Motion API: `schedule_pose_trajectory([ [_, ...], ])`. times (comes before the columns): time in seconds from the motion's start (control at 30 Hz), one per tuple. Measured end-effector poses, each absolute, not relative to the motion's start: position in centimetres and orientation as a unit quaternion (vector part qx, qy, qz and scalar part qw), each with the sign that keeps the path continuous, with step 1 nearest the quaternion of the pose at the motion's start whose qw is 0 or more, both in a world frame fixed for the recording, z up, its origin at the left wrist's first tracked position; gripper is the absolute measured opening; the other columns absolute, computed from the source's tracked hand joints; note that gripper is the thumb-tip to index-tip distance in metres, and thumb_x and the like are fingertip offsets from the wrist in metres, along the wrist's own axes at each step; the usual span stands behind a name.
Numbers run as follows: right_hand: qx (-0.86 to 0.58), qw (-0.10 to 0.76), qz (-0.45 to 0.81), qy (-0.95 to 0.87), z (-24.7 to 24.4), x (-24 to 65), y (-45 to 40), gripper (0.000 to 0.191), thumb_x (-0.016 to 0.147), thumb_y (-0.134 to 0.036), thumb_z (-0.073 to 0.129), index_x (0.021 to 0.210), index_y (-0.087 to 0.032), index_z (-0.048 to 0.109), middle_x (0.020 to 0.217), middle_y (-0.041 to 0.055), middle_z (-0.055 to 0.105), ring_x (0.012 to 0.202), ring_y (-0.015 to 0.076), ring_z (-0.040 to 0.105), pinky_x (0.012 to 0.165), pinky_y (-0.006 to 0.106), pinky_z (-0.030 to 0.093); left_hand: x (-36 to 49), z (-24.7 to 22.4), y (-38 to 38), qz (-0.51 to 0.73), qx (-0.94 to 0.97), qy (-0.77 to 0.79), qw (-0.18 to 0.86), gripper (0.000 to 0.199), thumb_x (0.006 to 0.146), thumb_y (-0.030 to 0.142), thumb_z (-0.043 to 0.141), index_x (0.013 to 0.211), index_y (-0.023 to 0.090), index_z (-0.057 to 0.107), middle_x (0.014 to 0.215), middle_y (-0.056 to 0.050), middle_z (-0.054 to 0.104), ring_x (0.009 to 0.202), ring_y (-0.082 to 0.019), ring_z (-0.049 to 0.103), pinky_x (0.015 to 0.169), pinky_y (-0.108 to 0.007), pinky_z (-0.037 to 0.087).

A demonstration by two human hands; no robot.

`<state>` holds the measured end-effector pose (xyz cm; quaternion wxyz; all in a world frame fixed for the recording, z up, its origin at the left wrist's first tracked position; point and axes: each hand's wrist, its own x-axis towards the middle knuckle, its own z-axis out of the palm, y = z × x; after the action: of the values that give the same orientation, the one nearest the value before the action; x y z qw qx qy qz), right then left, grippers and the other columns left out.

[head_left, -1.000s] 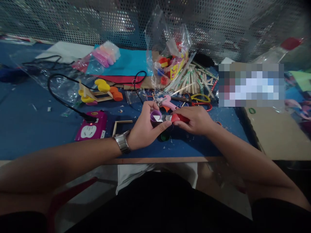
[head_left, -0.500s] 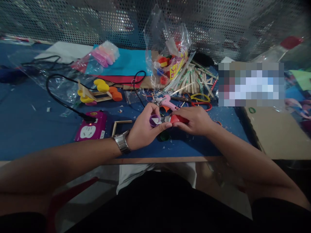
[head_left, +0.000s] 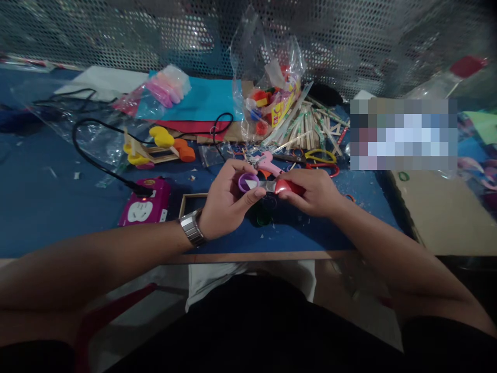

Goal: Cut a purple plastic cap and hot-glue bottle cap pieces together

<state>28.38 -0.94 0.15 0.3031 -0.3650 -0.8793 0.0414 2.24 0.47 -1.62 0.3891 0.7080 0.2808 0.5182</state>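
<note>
A small purple bottle cap (head_left: 248,177) is pinched between the thumb and fingers of my left hand (head_left: 222,204), its hollow side showing. My right hand (head_left: 315,192) is closed round the red handle of a utility knife (head_left: 287,187). The knife's blade points left, and its tip lies at the cap's opening, close to my left thumb. Below my hands on the blue tabletop sits a dark green cap (head_left: 264,216). Just beyond them lies a pink glue gun (head_left: 271,163).
Yellow- and red-handled scissors (head_left: 324,161) lie beyond my right hand. A purple power socket box (head_left: 145,202), a stick frame (head_left: 181,204) and a wooden-stick model with yellow and orange caps (head_left: 161,147) are left. Behind are stick bundles (head_left: 306,127) and a plastic bag (head_left: 267,98); cardboard (head_left: 446,207) lies right.
The purple cap has turned slightly, showing more of its opening. My left hand has shifted a little left, and the knife handle has moved slightly right.
</note>
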Motion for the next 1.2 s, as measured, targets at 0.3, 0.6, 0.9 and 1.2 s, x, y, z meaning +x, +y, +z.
schedule_pose_trajectory([
  [0.3,-0.401,0.27,0.026,-0.875,-0.2,28.4,-1.0,0.065,0.114,-0.072,0.046,0.12,-0.018,0.082,0.102,0.0109,0.088,0.09,0.0249,0.083,0.074,0.034,0.057,2.4,-2.9,0.4,0.475,0.733,0.275,0.401,0.05,0.098,0.059,0.083,0.123,0.025,0.056,0.105,-0.003,0.063,0.075,-0.013,0.061,0.064,-0.03,0.053],
  [0.6,-0.367,0.252,0.028,-0.895,-0.6,28.3,-1.1,0.061,0.115,-0.068,0.048,0.118,-0.018,0.082,0.104,0.0113,0.088,0.086,0.0252,0.083,0.072,0.034,0.056,2.5,-2.2,0.7,0.468,0.752,0.301,0.354,0.055,0.089,0.06,0.092,0.102,0.023,0.053,0.092,0.002,0.057,0.076,-0.013,0.053,0.07,-0.029,0.049],
  [0.9,-0.334,0.268,0.052,-0.902,0.1,28.1,-1.3,0.057,0.115,-0.066,0.052,0.116,-0.016,0.081,0.1,0.0108,0.086,0.083,0.022,0.081,0.071,0.031,0.054,2.3,-1.5,0.3,0.432,0.749,0.319,0.388,0.05,0.088,0.055,0.091,0.093,0.022,0.053,0.082,0.004,0.054,0.07,-0.012,0.048,0.065,-0.028,0.041],
  [1.2,-0.332,0.269,0.05,-0.903,0.3,27.9,-1.4,0.06,0.115,-0.068,0.05,0.114,-0.017,0.08,0.094,0.0088,0.084,0.077,0.0194,0.077,0.067,0.031,0.05,2.3,-1.2,0.0,0.437,0.752,0.308,0.386,0.047,0.09,0.051,0.091,0.093,0.023,0.053,0.082,0.004,0.055,0.07,-0.012,0.047,0.066,-0.029,0.042],
])
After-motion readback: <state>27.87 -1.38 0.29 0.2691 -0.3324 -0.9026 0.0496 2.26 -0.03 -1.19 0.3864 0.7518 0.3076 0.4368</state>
